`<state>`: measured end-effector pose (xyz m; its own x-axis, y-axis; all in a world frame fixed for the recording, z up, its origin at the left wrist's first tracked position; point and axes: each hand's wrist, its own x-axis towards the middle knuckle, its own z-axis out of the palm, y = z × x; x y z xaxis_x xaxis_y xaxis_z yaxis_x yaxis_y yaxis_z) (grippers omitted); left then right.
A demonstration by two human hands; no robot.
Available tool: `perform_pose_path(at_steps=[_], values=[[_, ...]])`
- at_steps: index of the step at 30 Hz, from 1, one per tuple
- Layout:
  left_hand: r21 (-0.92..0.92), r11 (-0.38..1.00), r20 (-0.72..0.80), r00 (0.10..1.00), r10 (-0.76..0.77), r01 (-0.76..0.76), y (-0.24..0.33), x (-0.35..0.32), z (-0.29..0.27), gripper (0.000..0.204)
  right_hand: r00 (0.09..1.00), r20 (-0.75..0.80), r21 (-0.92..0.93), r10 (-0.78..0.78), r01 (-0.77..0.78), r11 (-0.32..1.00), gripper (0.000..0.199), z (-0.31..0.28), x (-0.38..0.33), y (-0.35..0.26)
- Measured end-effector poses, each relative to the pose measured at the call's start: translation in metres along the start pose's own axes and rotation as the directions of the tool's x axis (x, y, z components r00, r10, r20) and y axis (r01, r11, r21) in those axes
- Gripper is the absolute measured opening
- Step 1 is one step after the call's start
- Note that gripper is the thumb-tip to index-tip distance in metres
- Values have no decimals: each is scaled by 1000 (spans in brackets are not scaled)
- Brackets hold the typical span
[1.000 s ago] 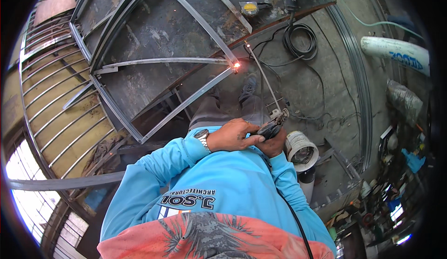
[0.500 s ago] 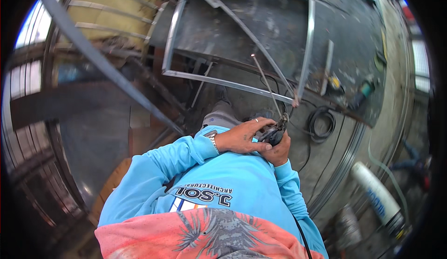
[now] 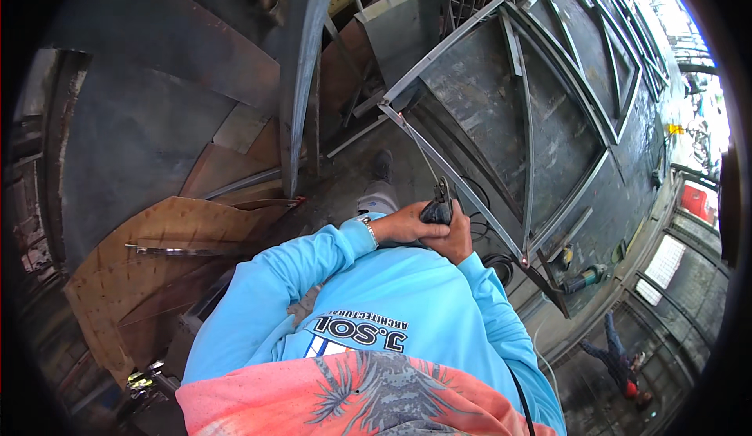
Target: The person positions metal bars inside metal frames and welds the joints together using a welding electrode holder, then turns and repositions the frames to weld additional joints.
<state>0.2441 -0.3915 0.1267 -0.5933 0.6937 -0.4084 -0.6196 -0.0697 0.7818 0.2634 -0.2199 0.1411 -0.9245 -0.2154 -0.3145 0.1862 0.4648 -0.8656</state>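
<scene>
Both of my hands are wrapped around a dark welding electrode holder (image 3: 437, 211) in front of my waist. My left hand (image 3: 401, 223), with a metal watch at its wrist, grips it from the left. From the other side, my right hand (image 3: 457, 237) closes round its handle. A thin welding rod (image 3: 428, 157) sticks out of the jaws, up and to the left. The rod's tip is close to the near left corner of a rectangular metal frame (image 3: 460, 187), where a small glow shows; I cannot tell whether they touch.
The frame lies on a dark steel table (image 3: 560, 134) with more metal frames (image 3: 619, 83) beyond. A teal angle grinder (image 3: 583, 279) rests at the table's near right edge. A long steel bar (image 3: 299, 83) rises ahead left. Curved plywood (image 3: 200, 220) lies left; another person (image 3: 619, 358) stands right.
My view has swung left, so the table and frame appear farther right. The rod's tip, over the middle of the frame before, is now by its near left corner. Both hands still hold the electrode holder.
</scene>
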Motion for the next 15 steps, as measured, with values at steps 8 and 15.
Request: perform_pose_path(at_steps=[8,15], values=[[-53,998,-37,999,29,-31,6,3,-45,38,995,69,-76,76,-70,995,54,16,43,-15],[-14,998,-24,998,61,-62,-4,17,-61,36,993,89,-98,73,-64,993,55,17,61,-20]])
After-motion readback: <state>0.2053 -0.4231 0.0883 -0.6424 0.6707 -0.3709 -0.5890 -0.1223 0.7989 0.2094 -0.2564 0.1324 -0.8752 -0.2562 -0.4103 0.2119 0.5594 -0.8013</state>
